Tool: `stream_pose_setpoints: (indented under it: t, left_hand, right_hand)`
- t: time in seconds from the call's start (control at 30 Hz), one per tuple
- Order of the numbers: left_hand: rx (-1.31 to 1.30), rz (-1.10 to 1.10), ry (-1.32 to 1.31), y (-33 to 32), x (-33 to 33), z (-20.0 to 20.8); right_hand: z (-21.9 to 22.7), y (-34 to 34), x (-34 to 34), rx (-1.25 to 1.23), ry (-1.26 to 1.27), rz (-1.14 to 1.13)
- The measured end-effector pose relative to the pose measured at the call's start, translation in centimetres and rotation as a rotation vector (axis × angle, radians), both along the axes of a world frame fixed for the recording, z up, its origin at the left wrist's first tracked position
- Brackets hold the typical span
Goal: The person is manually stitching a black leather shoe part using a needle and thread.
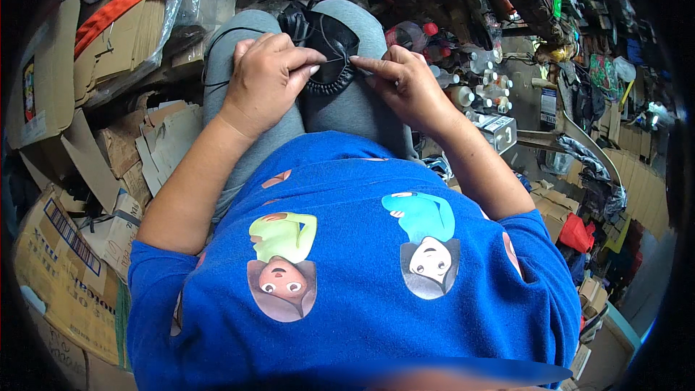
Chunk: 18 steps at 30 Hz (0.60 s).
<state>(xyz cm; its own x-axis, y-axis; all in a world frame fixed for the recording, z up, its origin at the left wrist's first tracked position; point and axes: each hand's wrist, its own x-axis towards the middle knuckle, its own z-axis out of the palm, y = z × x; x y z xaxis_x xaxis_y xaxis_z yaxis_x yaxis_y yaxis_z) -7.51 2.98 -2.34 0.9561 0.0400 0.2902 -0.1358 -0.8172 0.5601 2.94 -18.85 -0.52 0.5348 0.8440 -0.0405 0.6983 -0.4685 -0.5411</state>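
The fisheye camera looked down from the person's head, close above the blue shirt. It faced the knees.

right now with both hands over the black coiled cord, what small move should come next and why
Perhaps steady the black coiled cord with the right hand: the cord rests on the gray trousers, close to the right index fingertip, while the left hand's thumb and index finger are close together on its other side.
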Motion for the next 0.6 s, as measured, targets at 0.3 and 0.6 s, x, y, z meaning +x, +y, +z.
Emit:
stream_pose_setpoints:
  t: [0.3,0.6]
  left_hand:
    - [-0.017,-0.067,0.019,1.0,1.1,0.1]
    - [0.022,0.054,0.067,0.8,0.9,-0.2]
  right_hand:
    - [-0.8,0.3,4.2,0.021,0.426,0.018]
    - [-0.2,0.2,2.5,-0.004,0.171,0.012]
